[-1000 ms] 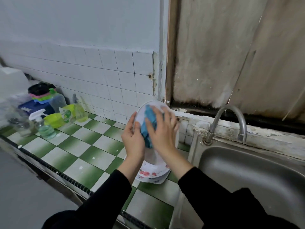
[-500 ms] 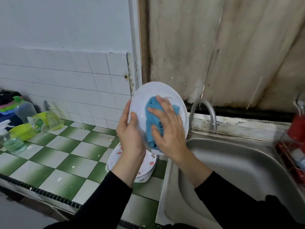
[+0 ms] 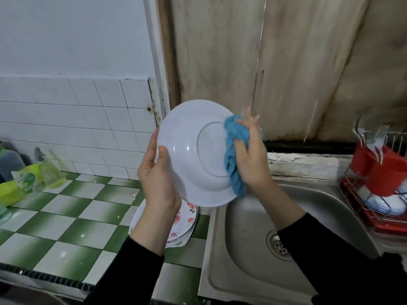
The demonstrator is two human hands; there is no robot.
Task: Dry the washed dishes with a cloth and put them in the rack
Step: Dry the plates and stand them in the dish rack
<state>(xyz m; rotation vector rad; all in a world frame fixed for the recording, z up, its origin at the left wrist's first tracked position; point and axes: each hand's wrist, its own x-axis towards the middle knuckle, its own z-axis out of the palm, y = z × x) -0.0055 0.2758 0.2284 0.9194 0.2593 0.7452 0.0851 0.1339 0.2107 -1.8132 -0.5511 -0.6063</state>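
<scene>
Underside of a plate being wiped; the task is looking partway done.
Nearest, at 6 o'clock, a stack of flowered plates (image 3: pixel 186 219) is waiting on the green-checked table (image 3: pixel 66 219), apparently not yet dried. Above it the left hand (image 3: pixel 158 172) is gripping the rim of a white plate (image 3: pixel 193 155) held at centre, thumb over the edge, while the right hand (image 3: pixel 251 155) is bunching a blue cloth (image 3: pixel 234 150) and pressing it against the plate's 3 o'clock side. Farthest, at 3 o'clock, the red rack (image 3: pixel 381 224) is already holding dishes (image 3: pixel 394 204) and cutlery (image 3: pixel 372 137).

White tiled wall (image 3: pixel 77 119), green-white checkered counter (image 3: pixel 66 216), stained wooden boards (image 3: pixel 286 62).
</scene>
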